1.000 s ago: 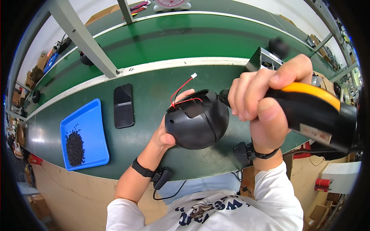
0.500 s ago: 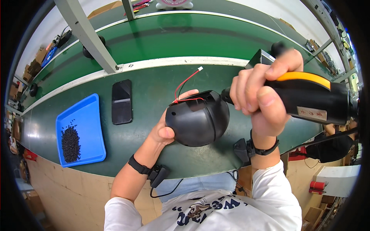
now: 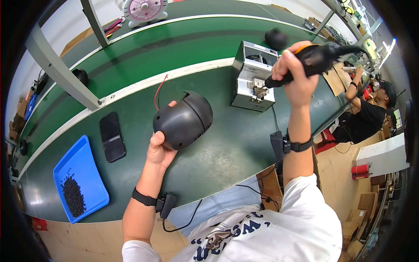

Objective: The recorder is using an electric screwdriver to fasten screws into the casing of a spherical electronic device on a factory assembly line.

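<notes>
Cupping the black dome housing (image 3: 183,120) loosely in your left hand (image 3: 159,150) risks dropping it; your right hand (image 3: 297,76) grips the screwdriver (image 3: 314,61) whose tip could miss the grey feeder box (image 3: 254,76).

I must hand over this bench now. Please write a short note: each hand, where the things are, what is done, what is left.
Left hand: holds the black dome housing above the green bench, red wire sticking out.
Right hand: grips the electric screwdriver, tip at the grey screw feeder.
Nearby: blue tray of small black screws, black phone.
Done: cannot tell which screws are in.
Left: probably pick a screw and drive it into the housing.
</notes>
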Demonstrator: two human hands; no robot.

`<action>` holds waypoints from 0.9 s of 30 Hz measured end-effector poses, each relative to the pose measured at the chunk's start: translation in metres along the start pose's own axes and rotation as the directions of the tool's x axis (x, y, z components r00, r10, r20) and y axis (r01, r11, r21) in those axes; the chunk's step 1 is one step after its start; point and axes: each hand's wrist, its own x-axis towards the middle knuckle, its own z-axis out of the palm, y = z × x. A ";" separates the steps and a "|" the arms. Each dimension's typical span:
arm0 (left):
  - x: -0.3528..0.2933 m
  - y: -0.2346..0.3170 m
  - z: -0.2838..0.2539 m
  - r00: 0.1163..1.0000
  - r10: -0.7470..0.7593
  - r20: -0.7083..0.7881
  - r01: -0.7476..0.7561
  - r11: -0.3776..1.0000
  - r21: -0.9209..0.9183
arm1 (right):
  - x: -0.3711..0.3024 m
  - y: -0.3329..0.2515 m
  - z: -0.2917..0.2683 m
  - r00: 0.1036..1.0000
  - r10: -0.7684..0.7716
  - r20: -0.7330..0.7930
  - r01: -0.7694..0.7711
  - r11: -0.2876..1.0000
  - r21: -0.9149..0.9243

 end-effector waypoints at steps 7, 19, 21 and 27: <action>0.001 -0.003 -0.003 1.000 0.030 -0.001 -0.030 0.999 0.023 | -0.012 0.030 -0.024 0.988 0.134 -0.078 -0.137 0.990 -0.032; 0.000 0.003 -0.008 0.991 0.131 -0.008 -0.130 0.989 0.066 | -0.003 -0.035 0.074 0.962 0.048 0.267 -0.164 0.886 0.433; 0.003 -0.001 -0.007 0.990 0.142 -0.012 -0.141 0.987 0.075 | -0.004 -0.043 0.091 0.934 -0.063 0.350 -0.135 0.848 0.513; 0.001 0.005 0.004 0.978 0.204 -0.043 -0.189 0.955 0.227 | -0.018 -0.034 0.126 0.916 -0.171 0.363 -0.072 0.820 0.568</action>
